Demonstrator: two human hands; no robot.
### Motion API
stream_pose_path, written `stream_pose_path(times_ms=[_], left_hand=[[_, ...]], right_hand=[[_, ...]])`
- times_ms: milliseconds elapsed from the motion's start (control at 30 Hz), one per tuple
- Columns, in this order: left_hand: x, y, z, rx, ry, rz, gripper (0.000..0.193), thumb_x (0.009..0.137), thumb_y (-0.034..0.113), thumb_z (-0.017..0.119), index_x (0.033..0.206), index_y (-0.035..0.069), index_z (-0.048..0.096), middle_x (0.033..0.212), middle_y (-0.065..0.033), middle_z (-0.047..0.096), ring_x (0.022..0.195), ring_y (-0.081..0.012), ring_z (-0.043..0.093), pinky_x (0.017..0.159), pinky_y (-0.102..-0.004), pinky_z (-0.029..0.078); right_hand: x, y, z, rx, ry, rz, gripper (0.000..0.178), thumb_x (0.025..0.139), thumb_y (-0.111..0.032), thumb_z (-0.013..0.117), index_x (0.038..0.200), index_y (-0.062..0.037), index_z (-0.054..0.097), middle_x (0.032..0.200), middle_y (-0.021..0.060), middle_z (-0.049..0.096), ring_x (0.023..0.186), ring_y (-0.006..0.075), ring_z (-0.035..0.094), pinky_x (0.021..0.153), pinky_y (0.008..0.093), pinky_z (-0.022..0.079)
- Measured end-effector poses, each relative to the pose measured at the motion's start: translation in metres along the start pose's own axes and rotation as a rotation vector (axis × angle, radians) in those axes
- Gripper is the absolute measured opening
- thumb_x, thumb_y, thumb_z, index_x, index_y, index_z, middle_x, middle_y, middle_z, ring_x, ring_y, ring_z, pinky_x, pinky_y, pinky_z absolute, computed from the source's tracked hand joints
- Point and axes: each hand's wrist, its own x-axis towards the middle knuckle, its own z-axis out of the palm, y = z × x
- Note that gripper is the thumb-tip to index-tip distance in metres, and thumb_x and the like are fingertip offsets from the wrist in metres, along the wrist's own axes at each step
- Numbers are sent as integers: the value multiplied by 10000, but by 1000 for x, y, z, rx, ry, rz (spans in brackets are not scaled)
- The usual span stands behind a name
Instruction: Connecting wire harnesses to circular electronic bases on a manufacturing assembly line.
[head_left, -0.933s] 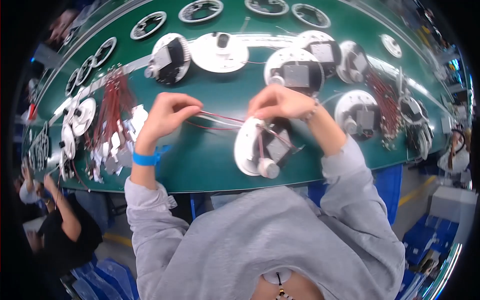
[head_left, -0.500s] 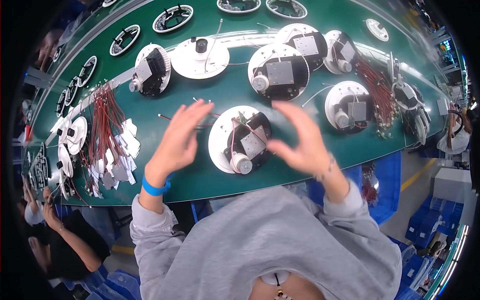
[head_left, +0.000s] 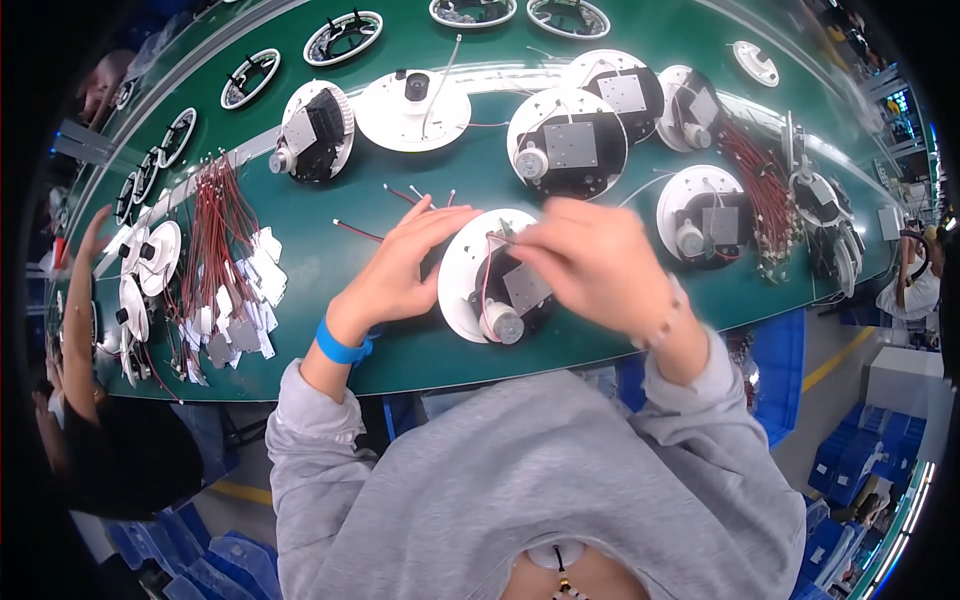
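Observation:
A round white disc assembly (head_left: 459, 290) lies on the green table in front of me. It carries a black housing, a grey metal plate (head_left: 525, 288) and a round motor-like part (head_left: 503, 324). My left hand (head_left: 400, 268) lies along its left edge, fingers stretched and thumb apart, holding nothing. My right hand (head_left: 598, 262) is over the upper right of the disc, thumb and forefinger pinched on a thin red wire (head_left: 488, 262) beside a small green board. That hand covers part of the black housing. Loose wire ends (head_left: 358, 231) stick out beyond my left hand.
Similar disc assemblies (head_left: 572, 145) stand behind and to the right (head_left: 700, 216). Bundles of red wires lie left (head_left: 217, 230) and right (head_left: 760, 190). White rings (head_left: 343, 37) line the far side. Blue bins (head_left: 780, 375) sit below the table edge. Another person's arm (head_left: 80, 320) is at far left.
My right hand has moved in over the disc and closed on the wire. My left hand has come down to the disc's left edge. The person at left has raised an arm.

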Motion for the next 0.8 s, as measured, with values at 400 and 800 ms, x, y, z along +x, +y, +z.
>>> stream_pose_path(times_ms=[400, 800], left_hand=[[7, -9, 8, -325, 37, -85, 463, 648, 169, 670, 1056, 11, 522, 987, -140, 581, 898, -243, 571, 821, -365, 422], [-71, 68, -95, 38, 1, -260, 123, 657, 93, 542, 706, -15, 577, 584, -134, 559, 497, -243, 536, 483, -289, 418]], right_hand=[[17, 14, 29, -85, -206, -144, 702, 694, -413, 563, 1225, -21, 324, 1236, 183, 338, 1082, 353, 364, 903, 407, 291], [-51, -21, 38, 41, -11, 15, 447, 781, -190, 449, 1153, 47, 382, 1208, 220, 387, 1123, 362, 363, 942, 413, 259]])
